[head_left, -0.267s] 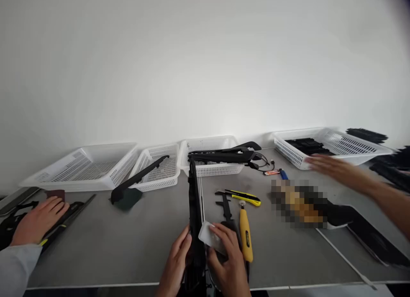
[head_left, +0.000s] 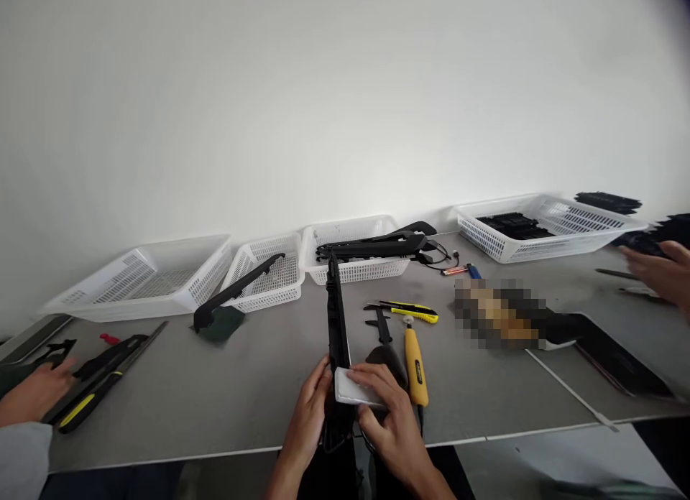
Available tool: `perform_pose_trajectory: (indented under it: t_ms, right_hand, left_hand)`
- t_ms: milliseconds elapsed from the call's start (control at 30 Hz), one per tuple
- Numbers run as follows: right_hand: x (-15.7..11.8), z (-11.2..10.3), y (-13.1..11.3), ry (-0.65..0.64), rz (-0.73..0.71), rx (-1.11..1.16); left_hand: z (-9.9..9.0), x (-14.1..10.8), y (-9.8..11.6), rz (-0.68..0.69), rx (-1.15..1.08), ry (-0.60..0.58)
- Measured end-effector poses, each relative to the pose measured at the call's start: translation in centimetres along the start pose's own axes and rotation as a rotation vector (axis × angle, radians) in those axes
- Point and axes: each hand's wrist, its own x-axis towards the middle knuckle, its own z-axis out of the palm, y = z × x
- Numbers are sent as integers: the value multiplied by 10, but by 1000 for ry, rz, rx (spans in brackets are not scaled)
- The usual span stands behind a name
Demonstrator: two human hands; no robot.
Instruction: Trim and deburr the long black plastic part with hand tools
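A long black plastic part (head_left: 336,320) stands lengthwise at the table's front edge, its far end pointing at the middle basket. My left hand (head_left: 308,421) is closed round its near end from the left side. In my right hand (head_left: 391,417) is a white block (head_left: 356,389), pressed against the right side of the black part. Just right of my right hand lie a yellow-handled tool (head_left: 415,367), a black caliper (head_left: 382,326) and a yellow utility knife (head_left: 412,311). Where my left fingertips meet the part is partly hidden.
White baskets (head_left: 269,297) line the wall; one holds several black parts (head_left: 371,248). Another person's hand (head_left: 40,391) is at the left by a file (head_left: 143,345); another hand (head_left: 660,270) is at far right. A blurred patch and a phone-like black object (head_left: 619,356) lie right.
The view has shifted slightly. The white block has turned flatter against the black part. At the left, a person's hand has moved left; at the right, an arm has drawn back from the basket.
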Motion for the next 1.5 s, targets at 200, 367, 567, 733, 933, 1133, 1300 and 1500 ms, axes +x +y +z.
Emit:
perform_pose_trajectory:
  t_ms: [200,367,567,733,933,1133,1300,1500]
  right_hand:
    - [3,-2,-6,-39,377,346]
    - [11,2,-5,31,582,463]
    - [16,-4,-12,-49,624,482]
    - [17,-7,-13,0,635,505]
    - [13,-12,-11,-69,659,530]
    - [9,-14,-13,-74,660,501]
    - [6,-18,-15,-203,653,476]
    - [4,-17,-18,-175,637,451]
  left_hand:
    - [8,-6,12,-87,-13,-74]
    - [7,-10,17,-32,-35,-194]
    - [0,-8,18,-87,4,-258]
    - [-7,-7,15,-142,46,-295]
    - [-8,-9,15,-180,72,-240]
    - [-5,-15,17,-197,67,-226]
    - [-3,-17,18,-177,55,-145]
    - [-4,-11,16,-147,70,-67]
